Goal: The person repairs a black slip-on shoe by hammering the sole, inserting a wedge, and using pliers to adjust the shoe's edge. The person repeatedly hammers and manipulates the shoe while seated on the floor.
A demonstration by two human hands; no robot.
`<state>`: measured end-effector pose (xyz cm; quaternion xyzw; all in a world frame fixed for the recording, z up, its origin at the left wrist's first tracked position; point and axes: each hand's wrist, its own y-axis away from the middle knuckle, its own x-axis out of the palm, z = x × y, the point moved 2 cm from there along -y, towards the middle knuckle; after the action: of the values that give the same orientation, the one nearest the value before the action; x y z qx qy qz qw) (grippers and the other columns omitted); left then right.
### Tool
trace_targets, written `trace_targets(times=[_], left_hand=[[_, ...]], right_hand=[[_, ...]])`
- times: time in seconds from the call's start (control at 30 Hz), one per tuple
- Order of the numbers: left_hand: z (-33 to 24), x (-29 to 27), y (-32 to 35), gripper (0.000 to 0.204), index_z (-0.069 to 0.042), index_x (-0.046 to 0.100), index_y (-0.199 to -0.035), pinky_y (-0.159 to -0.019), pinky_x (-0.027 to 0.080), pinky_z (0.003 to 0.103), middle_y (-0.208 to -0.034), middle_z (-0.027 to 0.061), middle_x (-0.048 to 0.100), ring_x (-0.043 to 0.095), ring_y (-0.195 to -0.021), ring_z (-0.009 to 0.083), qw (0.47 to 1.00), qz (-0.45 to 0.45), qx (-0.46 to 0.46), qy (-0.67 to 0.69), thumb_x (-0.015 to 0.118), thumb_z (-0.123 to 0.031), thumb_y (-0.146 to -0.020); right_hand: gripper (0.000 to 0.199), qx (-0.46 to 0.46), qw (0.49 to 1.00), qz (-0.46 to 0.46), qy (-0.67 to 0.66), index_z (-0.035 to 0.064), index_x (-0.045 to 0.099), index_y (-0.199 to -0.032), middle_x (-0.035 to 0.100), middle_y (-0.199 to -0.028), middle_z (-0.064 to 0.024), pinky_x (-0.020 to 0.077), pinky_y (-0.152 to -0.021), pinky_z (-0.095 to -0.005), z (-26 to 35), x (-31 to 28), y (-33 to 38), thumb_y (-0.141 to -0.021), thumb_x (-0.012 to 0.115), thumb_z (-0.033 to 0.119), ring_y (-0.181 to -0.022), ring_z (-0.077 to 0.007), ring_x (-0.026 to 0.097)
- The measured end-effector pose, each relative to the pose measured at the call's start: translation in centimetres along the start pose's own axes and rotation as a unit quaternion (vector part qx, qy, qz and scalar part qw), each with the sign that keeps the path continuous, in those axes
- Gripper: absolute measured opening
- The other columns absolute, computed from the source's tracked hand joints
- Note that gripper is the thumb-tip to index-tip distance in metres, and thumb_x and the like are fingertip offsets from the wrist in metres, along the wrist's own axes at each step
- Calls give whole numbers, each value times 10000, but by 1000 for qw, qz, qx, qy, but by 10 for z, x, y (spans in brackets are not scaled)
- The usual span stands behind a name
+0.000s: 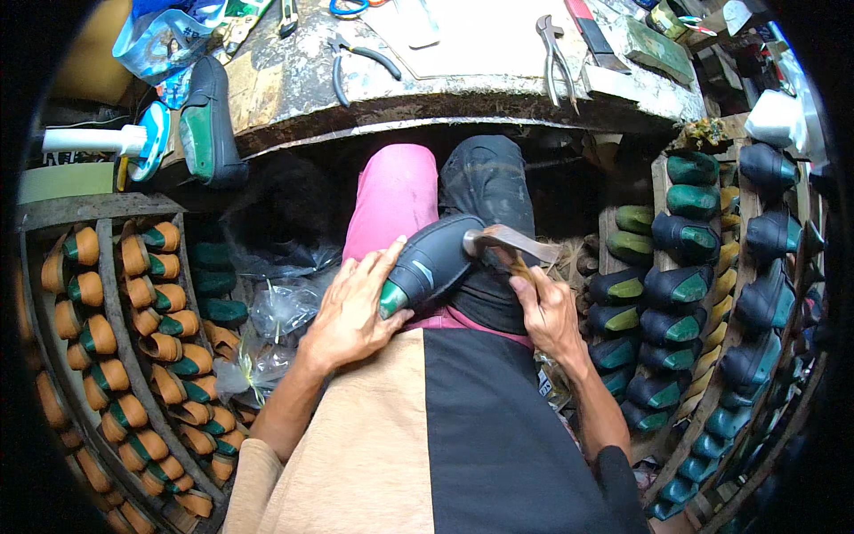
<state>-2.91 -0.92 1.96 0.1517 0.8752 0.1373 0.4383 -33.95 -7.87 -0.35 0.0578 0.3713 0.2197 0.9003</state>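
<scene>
A dark shoe upper on a green last (431,262) lies across my lap, toe pointing up and right. My left hand (356,307) steadies it from the left, palm and fingers pressed against its heel end. My right hand (544,307) grips the wooden handle of a metal-headed hammer (507,240), whose head touches the toe end of the shoe. My knees, one in pink cloth and one in black, sit just beyond the shoe.
A worn workbench (463,84) ahead carries pliers (360,62) and pincers (556,53). Another dark shoe on a green last (209,125) leans at its left edge. Racks of tan shoes (133,329) stand on my left, dark lasted shoes (694,294) on my right.
</scene>
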Motion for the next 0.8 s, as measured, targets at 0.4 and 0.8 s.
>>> trace_targets(times=[0.4,0.8], left_hand=[[28,-52,-60,1054,-177,460,-1755,-1207,462,532,-1492,201,682,645,-1335,433,990,32,141,8,946,-262,-823],[4,-32,-45,983,-84,483,-1717,-1117,524,512,-1467,207,673,652,-1221,421,993,-18,118,-25,918,-191,-842]], right_hand=[[326,-149,966,19,211,9,791,-997,735,-746,-150,549,-590,-482,-4,-49,-41,-1100,751,316,-621,-396,720],[358,-80,988,61,116,36,701,-1000,624,-637,-226,480,-547,-541,6,-88,-64,-1120,728,372,-572,-452,675]])
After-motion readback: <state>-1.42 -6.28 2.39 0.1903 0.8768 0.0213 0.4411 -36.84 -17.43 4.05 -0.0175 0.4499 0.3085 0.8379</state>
